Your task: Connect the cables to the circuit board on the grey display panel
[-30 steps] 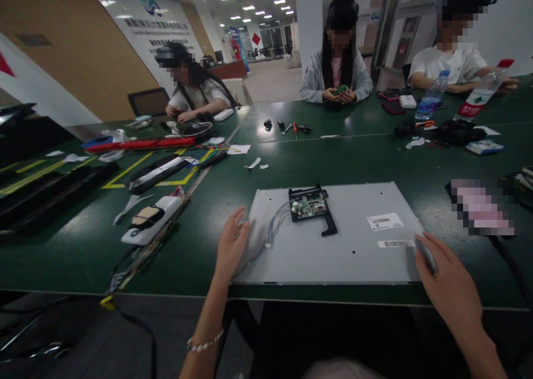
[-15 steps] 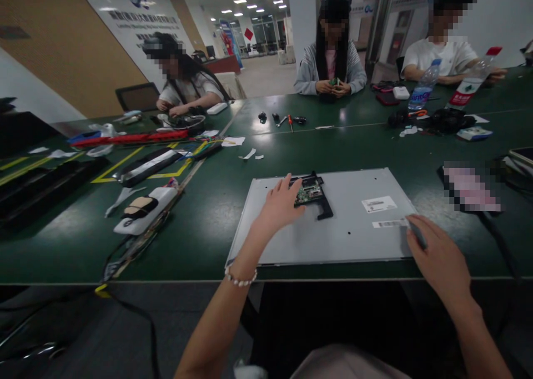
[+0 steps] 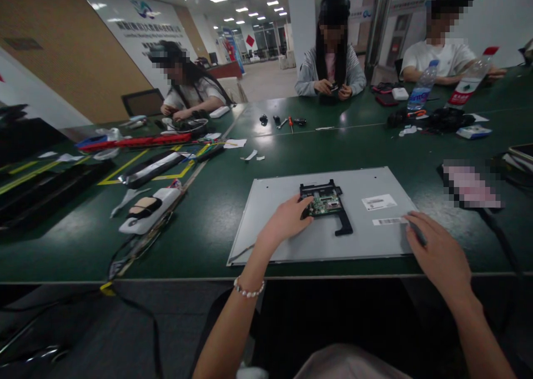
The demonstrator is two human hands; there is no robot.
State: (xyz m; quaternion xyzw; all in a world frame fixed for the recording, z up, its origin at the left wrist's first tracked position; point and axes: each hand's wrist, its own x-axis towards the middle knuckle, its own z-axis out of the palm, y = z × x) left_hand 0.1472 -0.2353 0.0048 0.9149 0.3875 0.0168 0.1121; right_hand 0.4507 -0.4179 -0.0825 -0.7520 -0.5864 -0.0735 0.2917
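Taking the panel's middle as the clock centre, 12 pointing away from the wearer: there's a flat grey metal panel (image 3: 310, 243) lying on the green worktop (image 3: 366, 146), and a circuit board (image 3: 327, 202) in a black bracket (image 3: 343, 223) sits on it, a touch toward 12. The left hand (image 3: 285, 221) comes in from 8 and is at the bracket's 9 o'clock edge, thumb and forefinger a little apart on it; can't tell if they're really pinching or just resting, and the other fingers are tucked out of sight. That hand and wrist also cover a chunk of the panel, so only a short bit of cable (image 3: 241, 253) shows near the 8 o'clock corner. Right hand (image 3: 441, 251) is by the 3 o'clock edge with its fingers and thumb closed on a grey object (image 3: 417, 233), mostly hidden, no clue what it is. Paper label (image 3: 378, 202) between 2 and 3, barcode sticker (image 3: 389, 221) at 3, print too tiny to read. Phone-like device (image 3: 472, 185) past those, screen pixelated. Way up at 12, a person in a grey jacket (image 3: 308, 71) has something too small to make out.
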